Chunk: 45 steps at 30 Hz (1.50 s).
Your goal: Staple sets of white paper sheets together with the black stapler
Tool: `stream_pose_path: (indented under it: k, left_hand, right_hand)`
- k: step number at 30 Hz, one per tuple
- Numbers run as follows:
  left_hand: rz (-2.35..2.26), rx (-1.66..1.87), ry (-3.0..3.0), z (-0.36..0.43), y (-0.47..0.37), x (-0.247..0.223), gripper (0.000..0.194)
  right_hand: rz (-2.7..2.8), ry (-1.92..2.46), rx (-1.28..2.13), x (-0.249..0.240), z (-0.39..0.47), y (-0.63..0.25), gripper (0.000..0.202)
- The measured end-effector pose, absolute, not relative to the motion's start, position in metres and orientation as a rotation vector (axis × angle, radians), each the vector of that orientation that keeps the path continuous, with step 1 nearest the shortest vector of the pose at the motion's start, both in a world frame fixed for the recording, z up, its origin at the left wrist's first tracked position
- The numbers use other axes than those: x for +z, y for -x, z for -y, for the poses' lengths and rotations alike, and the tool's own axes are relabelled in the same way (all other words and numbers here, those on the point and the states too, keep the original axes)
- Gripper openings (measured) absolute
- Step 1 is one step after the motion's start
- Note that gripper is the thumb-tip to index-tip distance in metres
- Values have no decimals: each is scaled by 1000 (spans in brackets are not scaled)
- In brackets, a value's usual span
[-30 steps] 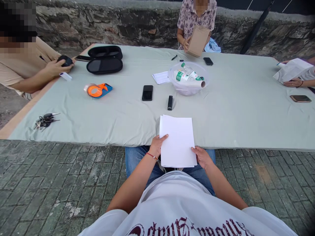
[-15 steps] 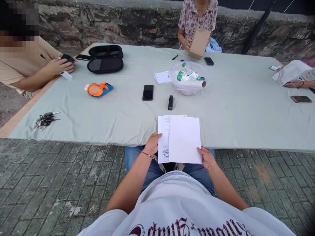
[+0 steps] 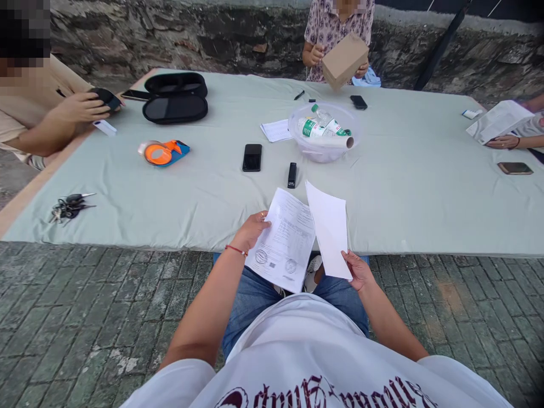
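My left hand (image 3: pixel 254 229) is closed on the left edge of a printed sheet (image 3: pixel 287 241), which carries text and round stamps. A blank white paper (image 3: pixel 329 229) is pinched at its lower right by my right hand (image 3: pixel 357 270). Both papers are held above my lap at the table's near edge, tilted apart with a gap between them. Just beyond them a black stapler (image 3: pixel 292 175) lies on the cloth. To its left is a black phone (image 3: pixel 252 157).
A bowl of bottles (image 3: pixel 317 153), papers (image 3: pixel 275 131), an orange tape dispenser (image 3: pixel 164 153), keys (image 3: pixel 70 208) and a black case (image 3: pixel 175 109) are on the table (image 3: pixel 425 187). Three people sit around it; one across holds a cardboard box (image 3: pixel 345 61).
The two papers, overlapping before, are now apart. My left hand has moved left with the printed sheet, uncovering its text. Across the table, the person has tilted the box.
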<state>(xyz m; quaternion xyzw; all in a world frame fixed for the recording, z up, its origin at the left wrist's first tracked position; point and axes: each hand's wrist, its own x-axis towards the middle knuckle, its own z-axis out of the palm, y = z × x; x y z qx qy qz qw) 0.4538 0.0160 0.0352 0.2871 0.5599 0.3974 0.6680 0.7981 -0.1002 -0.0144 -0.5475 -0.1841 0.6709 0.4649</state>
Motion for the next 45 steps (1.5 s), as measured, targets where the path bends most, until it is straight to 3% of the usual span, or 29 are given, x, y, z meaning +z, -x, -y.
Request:
stream_pose_path:
  k: [6, 12, 17, 20, 23, 28, 34, 45]
  left_hand:
    - [-1416, 666, -1391, -126, -460, 71, 21]
    - [-1293, 678, -1426, -167, -549, 58, 21]
    - [-1103, 887, -1505, -140, -570, 60, 15]
    - [-1106, 1003, -1597, -106, -552, 61, 35]
    - [-1206, 1086, -1669, -55, -535, 43, 38]
    - [-1231, 812, -1948, 21, -523, -5, 43]
    - [-1081, 171, -2609, 31, -514, -10, 55]
    - [-798, 162, -2544, 17, -506, 6, 60]
  right_hand:
    - [345, 1311, 1668, -5, 94, -809, 41]
    - [324, 1293, 1601, -3, 94, -815, 36]
    - [322, 1320, 1567, -2, 102, -826, 35]
    - [277, 1332, 1532, -2, 103, -836, 35]
    - [251, 1325, 1505, -4, 99, -843, 36]
    - [288, 1286, 1521, -5, 81, -844, 36]
    - [329, 1235, 1543, 10, 65, -833, 39]
    - [361, 1261, 1557, 12, 57, -833, 39]
